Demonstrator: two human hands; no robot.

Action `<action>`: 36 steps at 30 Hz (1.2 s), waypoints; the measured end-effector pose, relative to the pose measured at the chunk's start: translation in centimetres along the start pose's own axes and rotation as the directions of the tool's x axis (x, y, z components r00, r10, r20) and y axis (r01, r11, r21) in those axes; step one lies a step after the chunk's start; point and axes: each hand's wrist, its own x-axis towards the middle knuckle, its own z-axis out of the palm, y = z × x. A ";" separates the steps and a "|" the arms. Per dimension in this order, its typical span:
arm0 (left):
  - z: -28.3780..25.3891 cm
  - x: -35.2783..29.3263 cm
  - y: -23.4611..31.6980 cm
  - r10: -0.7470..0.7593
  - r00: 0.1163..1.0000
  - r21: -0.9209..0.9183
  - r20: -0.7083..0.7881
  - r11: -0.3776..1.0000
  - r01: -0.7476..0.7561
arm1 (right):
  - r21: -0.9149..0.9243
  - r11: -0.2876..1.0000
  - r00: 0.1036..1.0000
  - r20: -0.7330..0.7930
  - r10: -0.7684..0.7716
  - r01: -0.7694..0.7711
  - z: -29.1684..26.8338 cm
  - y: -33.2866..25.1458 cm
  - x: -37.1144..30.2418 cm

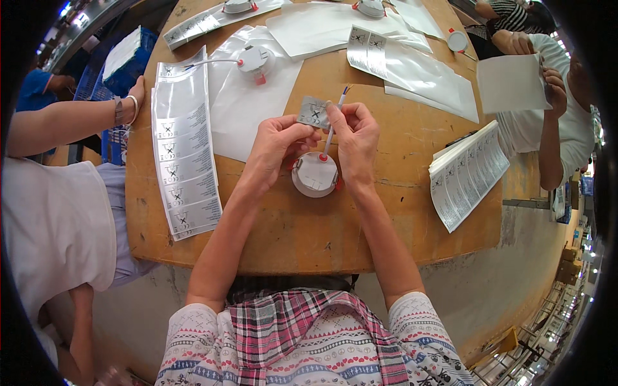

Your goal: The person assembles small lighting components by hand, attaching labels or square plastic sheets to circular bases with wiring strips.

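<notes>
Between my two hands is a small silver label (313,112) with dark print. My left hand (280,143) pinches its lower left part. Thumb and fingers of my right hand (354,132) close on its right edge, beside a white cable (331,134) with bare-coloured wire ends at its top. That cable runs down to a round white downlight (314,175) lying on the table just below my hands, with a red cable grommet and red clips at its sides. Whether my right fingers also grip the cable is hard to make out.
Silver label sheets (187,154) lie at the left, and a thick stack of them (468,174) at the right. Another downlight (256,61) rests on white backing paper (238,119). A person at right holds a pale sheet (513,82). Another person's hand (136,96) touches the table's left edge.
</notes>
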 end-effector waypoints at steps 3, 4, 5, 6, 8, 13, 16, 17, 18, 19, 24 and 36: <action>0.8 0.1 0.0 0.017 1.000 -0.050 -0.015 0.999 -0.018 | 0.033 0.999 0.998 -0.046 -0.035 0.037 -0.6 0.4 0.3; 0.8 0.1 0.1 0.014 0.999 -0.049 -0.046 0.999 -0.016 | 0.029 0.999 0.999 -0.020 -0.040 0.041 -0.5 0.3 0.2; 0.6 0.1 -0.1 0.014 0.999 -0.048 -0.048 0.999 -0.016 | 0.026 0.999 0.999 0.005 -0.045 0.044 -0.3 0.1 0.1; 0.3 0.3 -0.4 0.018 0.999 -0.010 -0.028 1.000 -0.018 | 0.027 0.999 0.999 0.006 -0.044 0.043 -0.2 0.1 0.0; 0.0 0.4 -0.7 0.024 1.000 0.027 -0.006 0.999 -0.024 | 0.023 0.999 0.999 0.029 -0.030 0.029 -0.1 -0.3 -0.1; 0.3 0.1 0.0 0.110 0.988 -0.133 -0.112 0.983 -0.125 | 0.084 0.996 1.000 0.015 0.028 -0.029 -0.8 -0.4 0.2; 1.6 0.0 -0.1 0.193 0.973 0.005 -0.128 0.981 -0.194 | 0.077 0.997 0.999 0.045 0.024 -0.028 -0.5 0.0 -0.1; 1.4 0.1 -0.4 0.193 0.973 0.005 -0.128 0.981 -0.194 | 0.093 0.995 0.998 0.069 0.009 -0.015 -0.3 0.1 -0.2; 1.0 0.4 -0.9 0.234 0.963 0.069 -0.131 0.972 -0.227 | 0.094 0.995 0.998 0.069 0.009 -0.016 -0.3 0.1 -0.3; 0.9 0.5 -1.0 0.275 0.953 0.134 -0.131 0.957 -0.257 | 0.095 0.995 0.996 0.085 0.028 -0.036 -0.2 -0.1 -0.4; 0.8 0.5 -1.1 0.283 0.947 0.152 -0.154 0.953 -0.261 | 0.108 0.985 0.984 0.135 0.116 -0.131 -0.1 -0.6 -0.3; 0.7 0.3 -0.8 0.196 0.974 0.034 -0.110 0.981 -0.193 | 0.073 0.993 0.992 0.099 0.083 -0.091 -0.6 0.2 0.3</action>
